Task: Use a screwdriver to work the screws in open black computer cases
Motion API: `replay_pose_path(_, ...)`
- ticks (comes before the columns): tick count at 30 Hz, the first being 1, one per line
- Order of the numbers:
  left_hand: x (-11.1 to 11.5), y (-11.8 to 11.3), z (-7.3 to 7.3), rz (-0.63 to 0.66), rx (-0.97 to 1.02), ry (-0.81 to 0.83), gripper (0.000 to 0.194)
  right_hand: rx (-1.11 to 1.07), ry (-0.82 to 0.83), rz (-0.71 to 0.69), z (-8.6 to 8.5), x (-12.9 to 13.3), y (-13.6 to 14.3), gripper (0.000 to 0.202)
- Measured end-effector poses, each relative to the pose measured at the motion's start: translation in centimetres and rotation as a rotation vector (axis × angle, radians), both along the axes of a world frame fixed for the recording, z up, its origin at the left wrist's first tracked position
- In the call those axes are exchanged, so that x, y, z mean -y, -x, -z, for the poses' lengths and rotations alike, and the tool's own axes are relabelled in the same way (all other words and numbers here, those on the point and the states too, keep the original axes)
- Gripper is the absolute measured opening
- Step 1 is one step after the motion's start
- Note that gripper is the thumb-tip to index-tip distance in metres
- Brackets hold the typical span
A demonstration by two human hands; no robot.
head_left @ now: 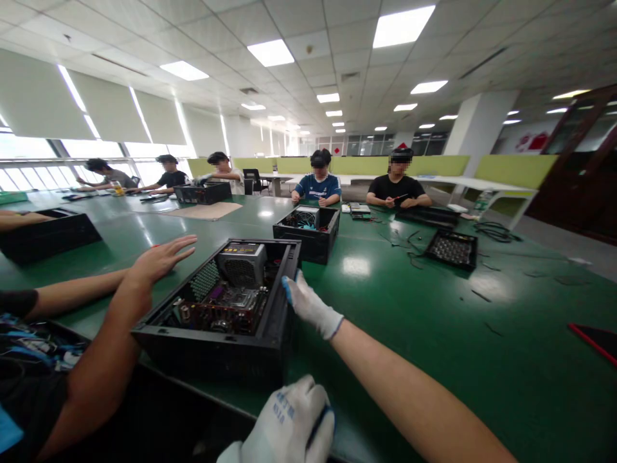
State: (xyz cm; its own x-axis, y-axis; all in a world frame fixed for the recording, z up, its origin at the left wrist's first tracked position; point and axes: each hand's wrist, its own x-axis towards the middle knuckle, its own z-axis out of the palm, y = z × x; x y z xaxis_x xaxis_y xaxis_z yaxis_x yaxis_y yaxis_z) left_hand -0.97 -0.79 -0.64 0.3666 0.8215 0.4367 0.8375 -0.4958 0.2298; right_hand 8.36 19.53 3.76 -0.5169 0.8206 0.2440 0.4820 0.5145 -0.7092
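Note:
An open black computer case (212, 350) lies on the green table in front of me, with a grey power supply (242, 263) and a circuit board (236, 299) inside. My right hand (313, 305), in a white glove with blue on the fingers, grips the case's right side near its far corner. Lower down, near the table's front edge, is my left hand (289, 421), also gloved. Its fingers are curled in, and what they hold, if anything, is hidden. It is apart from the case.
At left, another person's bare hand (164, 257) is raised beside the case. Beyond stands a second open case (308, 241). A black tray-like part (452, 249), cables (496, 231) and small pieces lie to the right. Several people sit around the table (385, 308).

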Motion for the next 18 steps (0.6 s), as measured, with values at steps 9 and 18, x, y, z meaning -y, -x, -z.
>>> replay_pose_path(9, -4.2, 1.7, 7.0, -0.195, 0.142, -0.176, 0.018, 0.242, -0.049, -0.045, -1.0, -4.8, 3.1, 0.072)
replay_pose_path(18, -3.8, 1.3, 5.5, -0.222, 0.210, 0.013, 0.017, 0.545, -0.223, 0.306, -3.6, -13.8, -3.2, 0.090)
